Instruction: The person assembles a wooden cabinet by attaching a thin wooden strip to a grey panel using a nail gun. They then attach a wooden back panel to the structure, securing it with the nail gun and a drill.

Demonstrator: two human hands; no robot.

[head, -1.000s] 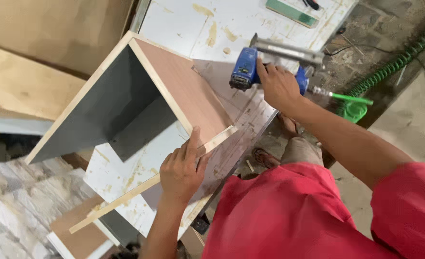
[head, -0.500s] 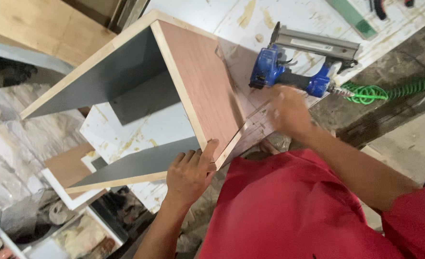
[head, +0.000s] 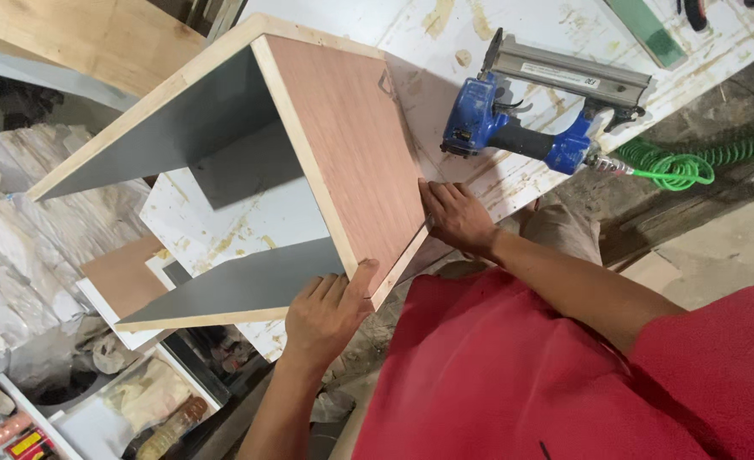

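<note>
1. Plywood makes up the open box (head: 309, 170) we are working on: a three-sided frame with grey inner faces, pale raw edges and a reddish-brown outer panel that faces up at us. It stands on the white, glue-stained surface (head: 513, 25), tilted toward our body.
2. Our left hand (head: 330, 315) wraps the near corner where the brown panel meets the lower grey board; the thumb lies on the brown face and the fingers curl over the edge, so this grip is pinching the corner joint.
3. Our right hand (head: 458, 217) lies flat against the right edge of the brown panel, fingers together and pressed to the wood. It holds nothing.
4. We judge the step in hand to be squaring and steadying the frame, with both hands on the box and none on a tool. The next move calls for keeping the corner flush with one hand while the other is free for fastening.
5. Just beyond the right hand, the blue and silver nail gun (head: 538, 111) rests on the surface, apart from our fingers, with its green coiled hose (head: 683, 166) running off to the right.
6. Hidden or unclear: the far side of the box, the joint under our left palm, and the jumble of small items at lower left, too blurred to name.
</note>
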